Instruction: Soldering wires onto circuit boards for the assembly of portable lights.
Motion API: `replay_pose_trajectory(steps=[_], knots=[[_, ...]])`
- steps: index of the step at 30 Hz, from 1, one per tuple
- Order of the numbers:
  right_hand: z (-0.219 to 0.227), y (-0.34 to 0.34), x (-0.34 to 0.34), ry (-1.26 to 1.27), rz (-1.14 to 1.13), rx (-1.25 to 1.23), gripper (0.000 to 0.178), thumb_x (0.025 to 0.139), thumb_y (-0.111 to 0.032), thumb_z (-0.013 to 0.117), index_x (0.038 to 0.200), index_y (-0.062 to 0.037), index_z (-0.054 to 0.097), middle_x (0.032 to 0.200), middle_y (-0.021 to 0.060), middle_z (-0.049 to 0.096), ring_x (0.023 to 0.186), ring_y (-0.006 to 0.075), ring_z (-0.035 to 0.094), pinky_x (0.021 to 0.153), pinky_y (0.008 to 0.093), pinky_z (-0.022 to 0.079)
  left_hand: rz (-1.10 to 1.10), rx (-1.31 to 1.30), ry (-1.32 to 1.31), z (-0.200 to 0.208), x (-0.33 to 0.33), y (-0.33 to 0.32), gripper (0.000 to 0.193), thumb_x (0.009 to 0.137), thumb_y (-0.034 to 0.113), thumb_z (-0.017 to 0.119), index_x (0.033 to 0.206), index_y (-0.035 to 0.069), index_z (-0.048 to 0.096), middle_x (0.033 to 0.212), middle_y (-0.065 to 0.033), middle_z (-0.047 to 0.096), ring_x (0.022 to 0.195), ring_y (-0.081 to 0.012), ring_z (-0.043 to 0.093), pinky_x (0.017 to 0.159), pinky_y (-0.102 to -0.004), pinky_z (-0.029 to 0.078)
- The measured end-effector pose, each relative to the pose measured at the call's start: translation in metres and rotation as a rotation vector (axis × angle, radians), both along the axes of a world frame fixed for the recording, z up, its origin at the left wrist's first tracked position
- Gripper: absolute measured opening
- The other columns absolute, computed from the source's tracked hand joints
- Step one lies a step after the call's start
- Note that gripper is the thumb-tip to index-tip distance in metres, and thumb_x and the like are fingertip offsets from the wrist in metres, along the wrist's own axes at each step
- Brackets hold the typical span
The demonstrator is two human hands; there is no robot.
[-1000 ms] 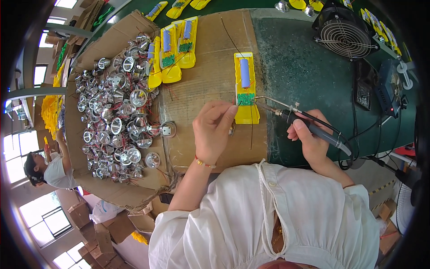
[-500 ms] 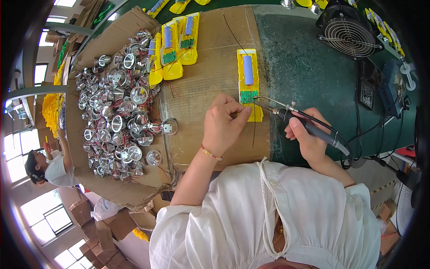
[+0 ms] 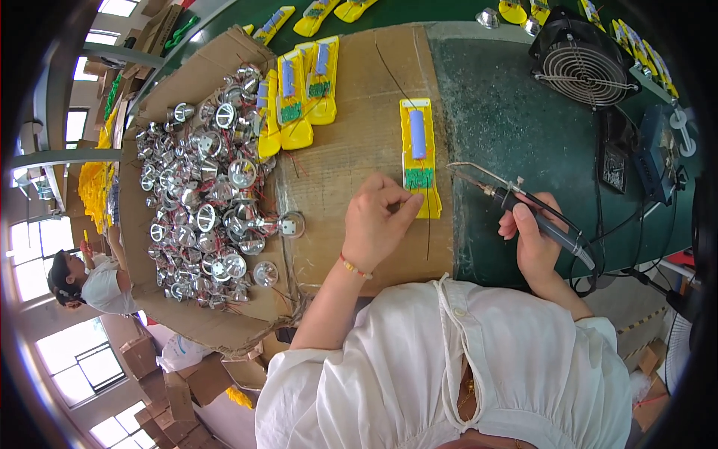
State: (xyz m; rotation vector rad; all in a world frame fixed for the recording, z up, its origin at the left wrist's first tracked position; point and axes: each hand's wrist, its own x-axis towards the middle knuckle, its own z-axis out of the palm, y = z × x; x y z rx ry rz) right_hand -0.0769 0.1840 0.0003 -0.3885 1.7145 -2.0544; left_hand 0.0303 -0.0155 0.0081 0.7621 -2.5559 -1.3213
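A yellow plastic housing (image 3: pixel 426 209) lies on the cardboard in front of me, with a blue cylindrical battery (image 3: pixel 417 135) and a green circuit board (image 3: pixel 419 178) in it. Thin dark wires reach out from its top and bottom ends. My left hand (image 3: pixel 380 217) is closed in a pinch at the board's lower left edge; whatever the fingertips hold is too small to make out. In my right hand (image 3: pixel 535 232) is a soldering iron (image 3: pixel 512 203) with a thin metal feed tube along it. Its tip stands apart from the board, to the right.
Left of me, a cardboard box (image 3: pixel 217 329) holds many silver reflector cups (image 3: pixel 206 217) with red wires. More yellow housings (image 3: pixel 321 82) lie beside it. At the far right stand a black fan (image 3: pixel 587 66) and a blue box-shaped unit (image 3: pixel 657 161) with cables. Another person (image 3: pixel 101 284) is at far left.
The soldering iron has drawn back from the circuit board to the right, along with my right hand. My left hand stays pinched by the board. The whole view has shifted slightly.
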Motion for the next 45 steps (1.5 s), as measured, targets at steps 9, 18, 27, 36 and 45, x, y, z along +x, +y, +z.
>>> replay_pose_trajectory(steps=[9,18,27,36,45], knots=[[-0.017,0.022,-0.028,0.029,-0.145,0.097,0.016,0.082,-0.012,0.056,0.089,0.0011,0.049,0.065,0.0100,0.058,0.051,0.0113,0.054,0.046,0.0207,0.044,-0.080,-0.111,-0.136,0.007,-0.042,-0.023,0.013,0.069,0.014,0.058,0.065,0.002,0.063,0.059,-0.0143,0.059,0.052,-0.0264,0.059,0.052,-0.0321,0.048],[-0.018,0.021,-0.031,-0.091,-0.162,0.125,0.015,0.081,-0.007,0.056,0.089,0.0016,0.047,0.066,0.0104,0.058,0.054,0.0112,0.055,0.048,0.0216,0.045,0.218,-0.777,-0.093,0.033,-0.260,-0.154,0.045,0.063,0.048,0.066,0.083,0.008,0.064,0.085,-0.0108,0.064,0.077,-0.0263,0.062,0.068,-0.0353,0.049],[-0.016,0.021,-0.032,-0.098,-0.106,0.117,0.017,0.081,-0.009,0.058,0.088,0.0014,0.047,0.067,0.0103,0.058,0.055,0.0114,0.055,0.050,0.0229,0.046,-0.024,-0.712,-0.432,0.027,-0.220,-0.153,0.022,0.070,0.021,0.053,0.079,0.005,0.066,0.080,-0.0137,0.064,0.077,-0.0292,0.062,0.071,-0.0372,0.049],[-0.026,0.013,-0.036,0.050,-0.208,0.125,0.018,0.082,-0.015,0.055,0.087,0.0014,0.051,0.061,0.0067,0.054,0.048,0.0095,0.048,0.043,0.0189,0.036,-0.009,-0.771,-0.164,0.009,-0.035,0.004,0.020,0.073,0.023,0.055,0.057,0.010,0.054,0.057,-0.0062,0.054,0.047,-0.0223,0.056,0.040,-0.0331,0.043],[-0.023,0.019,-0.025,0.103,-0.217,0.083,0.016,0.082,-0.014,0.055,0.088,0.0006,0.052,0.062,0.0061,0.054,0.048,0.0093,0.048,0.043,0.0184,0.036,0.475,-0.901,-0.686,0.038,0.078,-0.046,0.053,0.076,0.053,0.052,0.053,0.006,0.059,0.051,-0.0146,0.056,0.049,-0.0289,0.058,0.046,-0.0361,0.046]])
